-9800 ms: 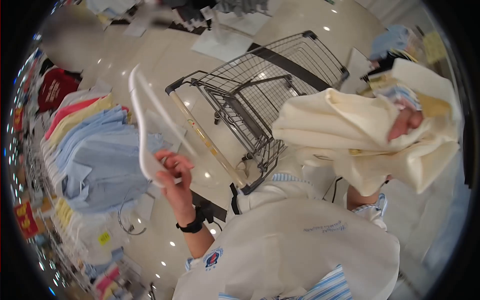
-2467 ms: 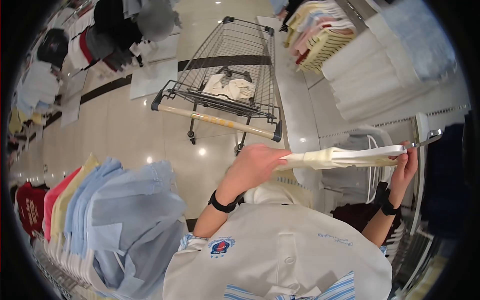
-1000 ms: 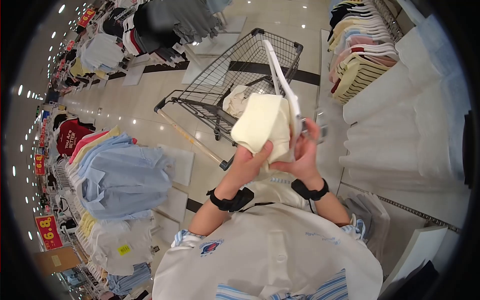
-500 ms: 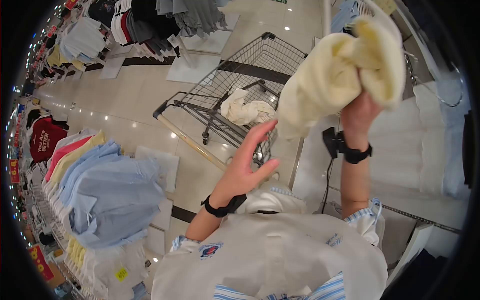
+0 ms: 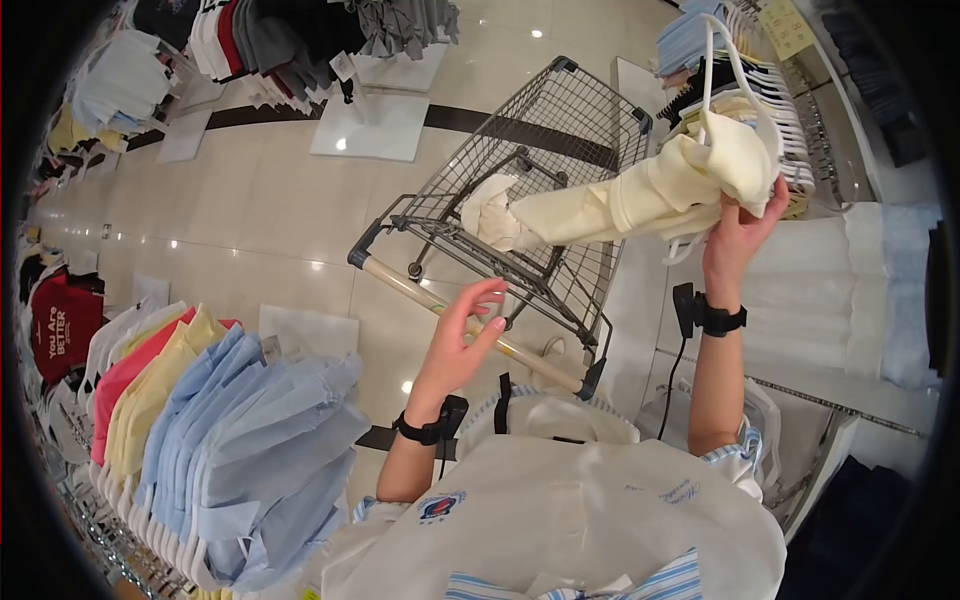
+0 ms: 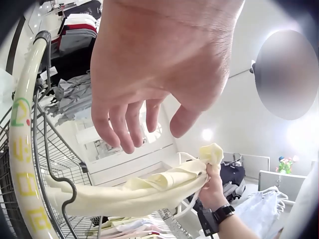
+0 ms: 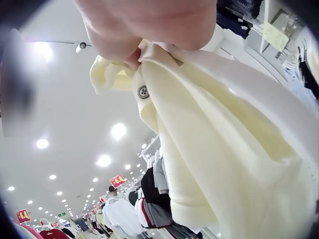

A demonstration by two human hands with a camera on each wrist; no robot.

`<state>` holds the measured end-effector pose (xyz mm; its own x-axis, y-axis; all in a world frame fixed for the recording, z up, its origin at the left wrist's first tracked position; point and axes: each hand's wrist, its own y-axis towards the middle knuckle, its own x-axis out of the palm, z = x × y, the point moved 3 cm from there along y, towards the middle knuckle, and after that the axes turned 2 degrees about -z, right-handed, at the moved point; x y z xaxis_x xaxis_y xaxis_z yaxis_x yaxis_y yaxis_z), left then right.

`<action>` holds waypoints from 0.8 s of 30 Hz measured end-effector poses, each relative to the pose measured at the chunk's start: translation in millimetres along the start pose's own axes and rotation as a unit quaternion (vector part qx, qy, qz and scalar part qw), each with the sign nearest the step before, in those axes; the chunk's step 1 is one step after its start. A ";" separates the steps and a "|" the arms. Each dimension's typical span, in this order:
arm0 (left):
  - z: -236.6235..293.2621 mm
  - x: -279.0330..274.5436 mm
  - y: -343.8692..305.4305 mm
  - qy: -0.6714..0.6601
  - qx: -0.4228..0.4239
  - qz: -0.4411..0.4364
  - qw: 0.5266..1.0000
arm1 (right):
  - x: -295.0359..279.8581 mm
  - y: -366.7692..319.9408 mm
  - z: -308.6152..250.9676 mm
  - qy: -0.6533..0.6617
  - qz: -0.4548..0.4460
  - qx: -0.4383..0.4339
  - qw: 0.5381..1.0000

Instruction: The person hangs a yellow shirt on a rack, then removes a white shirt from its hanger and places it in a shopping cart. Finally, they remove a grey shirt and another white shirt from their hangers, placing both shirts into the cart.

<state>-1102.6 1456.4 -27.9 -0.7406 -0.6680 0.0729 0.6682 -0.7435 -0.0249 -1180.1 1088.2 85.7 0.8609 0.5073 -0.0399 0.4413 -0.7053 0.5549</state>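
My right hand (image 5: 742, 235) is raised at the right of the head view, gripping a pale yellow knit top (image 5: 640, 197) near its upper end. A dark button (image 7: 143, 91) shows on the top's front edge in the right wrist view. A white hanger (image 5: 708, 70) sticks up from the fabric at that hand. The top stretches left over the shopping cart (image 5: 560, 270), its far end overlapping a cream garment (image 5: 490, 215) inside. My left hand (image 5: 455, 345) holds nothing, fingers loosely bent, just in front of the cart's handle (image 5: 430, 300).
Blue, yellow and pink shirts (image 5: 250, 440) hang close on the left. A rack of hangers (image 5: 790, 120) stands at the back right, beside hanging white clothes (image 5: 790, 290). Dark and grey clothes (image 5: 290, 50) hang at the far side.
One second ago both hands held the bunched top; the left let go. The right hand carried it right, and the top now stretches out over the cart. The left hand has drawn slightly down and left.
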 end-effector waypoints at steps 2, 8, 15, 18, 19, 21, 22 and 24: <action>-0.1 -12.3 -2.6 0.003 0.000 0.008 1.000 | 16.4 -6.1 14.6 -0.024 -0.022 0.007 0.999; 3.3 -27.0 -11.5 0.000 -0.010 0.024 1.000 | 102.0 -53.5 68.7 0.036 -0.202 0.117 0.972; 4.3 12.6 15.0 -0.011 -0.047 -0.073 0.996 | -24.0 -79.0 24.8 0.008 -0.093 0.128 0.987; -1.8 53.0 30.0 -0.015 -0.057 -0.169 0.984 | -124.4 -118.3 -20.9 -0.080 0.019 0.111 0.990; -2.1 67.3 33.9 -0.018 -0.057 -0.191 0.980 | -165.5 -145.7 -29.7 -0.194 -0.010 0.184 0.964; -43.0 87.9 63.4 -0.023 -0.075 -0.238 0.968 | -210.2 -198.1 -22.7 -0.316 0.008 0.279 0.907; -43.2 102.6 63.3 -0.029 -0.071 -0.285 0.955 | -221.5 -218.8 -48.4 -0.353 -0.002 0.248 0.902; -37.6 134.4 60.1 -0.007 -0.057 -0.310 0.949 | -253.3 -260.4 -97.1 -0.408 0.021 0.227 0.884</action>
<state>-1164.7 1320.8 -57.1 -0.9873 -0.1016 0.1222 0.0922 -0.9925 -0.0804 -1537.6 1191.5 32.0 0.6937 0.0793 -0.7159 0.3008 -0.9350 0.1879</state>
